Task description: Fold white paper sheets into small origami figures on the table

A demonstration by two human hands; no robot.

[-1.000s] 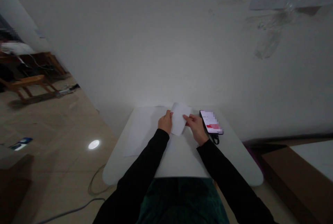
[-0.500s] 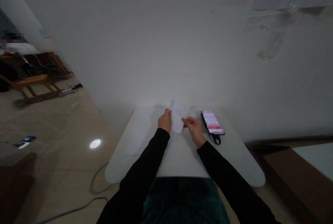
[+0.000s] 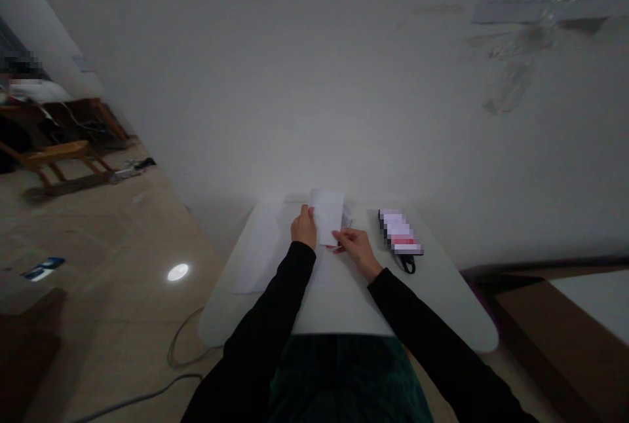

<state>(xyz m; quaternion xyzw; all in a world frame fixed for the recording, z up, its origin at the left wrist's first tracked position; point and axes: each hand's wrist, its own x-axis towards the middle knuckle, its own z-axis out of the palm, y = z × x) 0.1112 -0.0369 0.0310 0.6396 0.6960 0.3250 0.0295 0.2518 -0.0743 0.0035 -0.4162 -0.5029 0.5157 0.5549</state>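
Observation:
A white paper sheet [image 3: 327, 217], small and rectangular, stands tilted up from the white table [image 3: 344, 318], its lower part near my hands. My left hand [image 3: 303, 228] grips its left edge between thumb and fingers. My right hand [image 3: 358, 247] pinches its lower right corner with the fingertips. Under both hands lies a larger flat white sheet [image 3: 265, 253]. A small grey scrap [image 3: 346, 217] shows just behind the paper's right edge, too small to name.
A smartphone [image 3: 399, 232] with a pixelated screen and a black strap lies right of my hands. The table's far edge meets a white wall. A cable runs across the floor at lower left, and a wooden chair [image 3: 54, 158] stands far left.
Both hands and the small paper have shifted left across the table. The paper now stands straighter, and the grey scrap has come into view behind it.

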